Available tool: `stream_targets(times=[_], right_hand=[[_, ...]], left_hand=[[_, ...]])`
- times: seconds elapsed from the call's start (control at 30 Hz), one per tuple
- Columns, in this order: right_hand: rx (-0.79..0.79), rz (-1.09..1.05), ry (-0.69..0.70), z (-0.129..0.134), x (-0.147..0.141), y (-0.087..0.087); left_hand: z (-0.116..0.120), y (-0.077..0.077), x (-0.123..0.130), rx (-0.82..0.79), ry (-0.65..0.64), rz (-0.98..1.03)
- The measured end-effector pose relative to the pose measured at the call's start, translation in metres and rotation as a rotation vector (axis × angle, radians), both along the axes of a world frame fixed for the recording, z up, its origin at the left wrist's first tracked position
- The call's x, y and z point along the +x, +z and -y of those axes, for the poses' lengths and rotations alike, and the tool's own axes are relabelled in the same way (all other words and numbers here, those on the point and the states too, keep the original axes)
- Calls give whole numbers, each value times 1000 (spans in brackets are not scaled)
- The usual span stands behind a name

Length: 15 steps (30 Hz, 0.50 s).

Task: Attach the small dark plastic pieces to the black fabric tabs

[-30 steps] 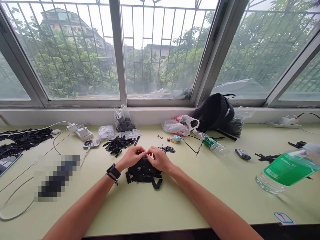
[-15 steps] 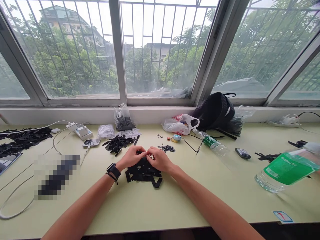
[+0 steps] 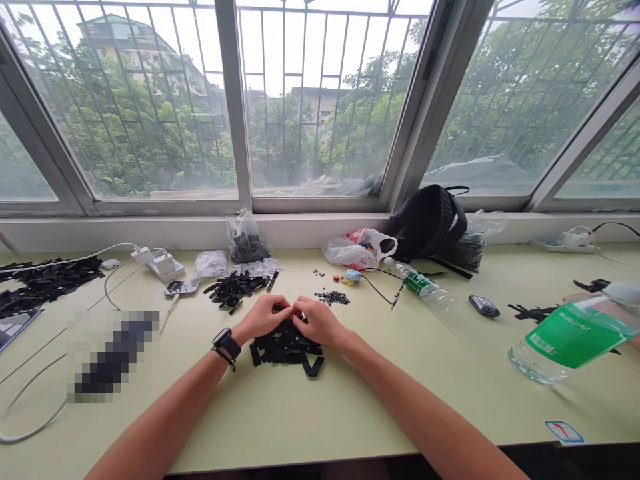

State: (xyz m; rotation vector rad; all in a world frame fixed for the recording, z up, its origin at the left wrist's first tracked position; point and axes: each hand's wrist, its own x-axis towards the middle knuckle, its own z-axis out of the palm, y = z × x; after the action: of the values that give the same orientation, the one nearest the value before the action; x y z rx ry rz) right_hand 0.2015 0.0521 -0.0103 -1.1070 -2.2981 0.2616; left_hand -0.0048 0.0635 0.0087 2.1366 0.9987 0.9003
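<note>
While our left hand (image 3: 263, 318) and right hand (image 3: 318, 322) curl over black strips (image 3: 286, 348), any hold hidden, dark beads (image 3: 333, 298) sit at one o'clock.

This looks to me like a room in a home, maybe on an upper floor, used as a small work place. Straight ahead of my left grip (image 3: 263, 317) and my right grip (image 3: 318, 321) is a wide window (image 3: 233, 100) with metal bars, and outside I see trees (image 3: 290, 140) and an apartment building (image 3: 135, 47). The desk (image 3: 280, 427) runs along this window. Under my grips lie black strips (image 3: 287, 348). Left of them is a phone (image 3: 182, 287); right of them are a backpack (image 3: 427, 223), a water bottle (image 3: 425, 291) and a power strip (image 3: 563, 241).
</note>
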Motion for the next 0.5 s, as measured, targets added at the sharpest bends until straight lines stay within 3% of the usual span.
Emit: stream_targets(times=[0.5], right_hand=[[-22, 33, -4, 0, 1, 0]], left_hand=[[1, 1, 1, 9, 1, -24]])
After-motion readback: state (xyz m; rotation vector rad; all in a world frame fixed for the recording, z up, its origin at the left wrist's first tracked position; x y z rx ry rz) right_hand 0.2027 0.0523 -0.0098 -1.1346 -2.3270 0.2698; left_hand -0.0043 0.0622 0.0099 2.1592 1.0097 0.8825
